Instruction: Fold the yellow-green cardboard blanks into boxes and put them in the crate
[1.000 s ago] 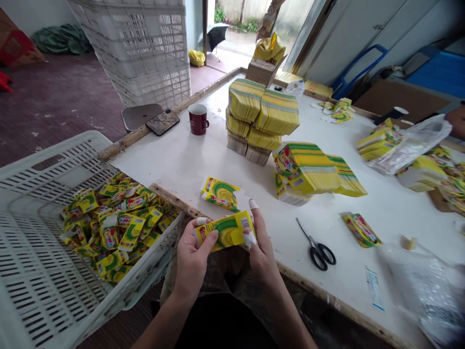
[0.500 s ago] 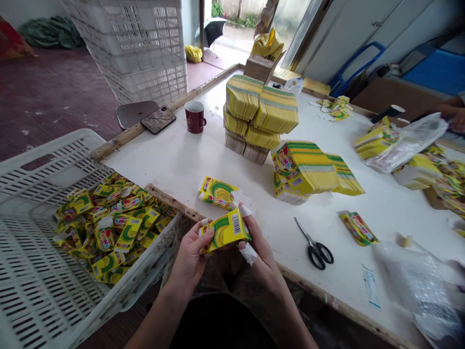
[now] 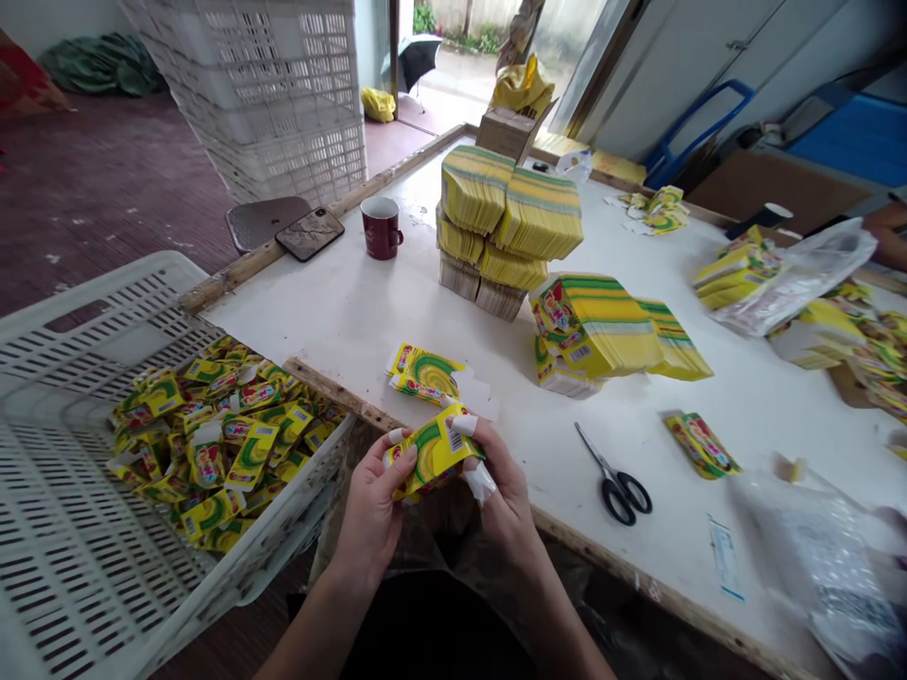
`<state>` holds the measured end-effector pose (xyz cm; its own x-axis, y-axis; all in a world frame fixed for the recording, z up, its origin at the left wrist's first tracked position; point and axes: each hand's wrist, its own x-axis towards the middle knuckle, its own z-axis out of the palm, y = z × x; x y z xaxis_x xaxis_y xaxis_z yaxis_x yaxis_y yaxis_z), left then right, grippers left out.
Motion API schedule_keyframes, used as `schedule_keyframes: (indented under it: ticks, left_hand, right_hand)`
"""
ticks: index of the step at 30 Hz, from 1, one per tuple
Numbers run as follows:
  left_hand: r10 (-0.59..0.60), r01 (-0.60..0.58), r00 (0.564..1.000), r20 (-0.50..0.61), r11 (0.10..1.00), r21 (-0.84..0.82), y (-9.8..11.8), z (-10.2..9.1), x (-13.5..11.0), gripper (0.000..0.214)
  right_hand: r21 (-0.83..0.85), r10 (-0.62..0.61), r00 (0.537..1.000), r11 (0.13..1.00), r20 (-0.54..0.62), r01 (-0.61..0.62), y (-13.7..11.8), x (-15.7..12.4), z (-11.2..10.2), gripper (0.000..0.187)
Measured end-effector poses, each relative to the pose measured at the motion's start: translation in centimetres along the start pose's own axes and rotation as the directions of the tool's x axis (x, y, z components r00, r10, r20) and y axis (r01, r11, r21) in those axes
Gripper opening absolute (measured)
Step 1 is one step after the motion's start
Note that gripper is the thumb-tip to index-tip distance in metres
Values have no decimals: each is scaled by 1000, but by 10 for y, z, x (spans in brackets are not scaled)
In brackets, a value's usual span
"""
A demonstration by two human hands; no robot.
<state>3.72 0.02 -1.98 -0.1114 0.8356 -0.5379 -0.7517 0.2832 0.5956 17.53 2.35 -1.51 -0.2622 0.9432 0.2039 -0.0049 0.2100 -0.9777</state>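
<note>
Both my hands hold one small yellow-and-green carton (image 3: pixel 431 455) just in front of the table's near edge. My left hand (image 3: pixel 375 510) grips its left end, thumb on top. My right hand (image 3: pixel 500 496), with white tape on the fingertips, closes over its right end and top. Flat unfolded cartons (image 3: pixel 425 373) lie on the white table (image 3: pixel 340 302) just beyond my hands. A white plastic crate (image 3: pixel 77 567) at my left holds several folded cartons (image 3: pixel 219 434).
Tall stacks of flat cartons (image 3: pixel 510 227) stand mid-table, with a lower leaning stack (image 3: pixel 609 335) beside them. Black scissors (image 3: pixel 613 482) lie right of my hands. A dark red mug (image 3: pixel 381 229) and a phone (image 3: pixel 310 234) sit far left. Another person's hand (image 3: pixel 889 234) and plastic bag (image 3: pixel 794 283) are at the right.
The carton went from flat to opened into a box shape and turned in my hands; my right fingers have now closed over its top end.
</note>
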Motion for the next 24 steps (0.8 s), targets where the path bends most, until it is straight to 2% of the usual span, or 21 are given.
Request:
schedule_keyframes:
  ticks: [2, 3, 7, 9, 14, 17, 20, 24]
  left_hand:
    - [37, -37, 999, -4, 999, 13, 0, 0, -1, 47]
    - [52, -52, 999, -6, 998, 20, 0, 1, -2, 46]
    - [88, -88, 996, 7, 995, 37, -2, 5, -6, 43]
    - [94, -94, 996, 11, 995, 40, -3, 6, -7, 43]
    - [124, -124, 992, 11, 991, 49, -4, 6, -7, 41]
    - [184, -186, 982, 34, 977, 107, -5, 4, -6, 38]
    - [248, -253, 968, 46, 945, 205, -9, 0, -4, 35]
    - [298, -289, 954, 18, 907, 306, -14, -3, -1, 34]
  right_hand:
    - [-22, -4, 998, 1000, 67, 5, 0, -1, -3, 38]
    - [-28, -19, 998, 999, 64, 21, 0, -1, -3, 39]
    - [-56, -95, 994, 994, -49, 93, -5, 1, 1, 29]
    - [-63, -105, 992, 993, -67, 101, -7, 2, 4, 28]
    - [8, -6, 996, 1000, -85, 7, -3, -2, 6, 39]
    - [23, 3, 980, 1000, -200, 1, 4, -2, 8, 47]
    - [-44, 38, 940, 997, -339, -56, 12, 1, 12, 39]
    - [-90, 107, 926, 985, -362, -150, 18, 8, 18, 38]
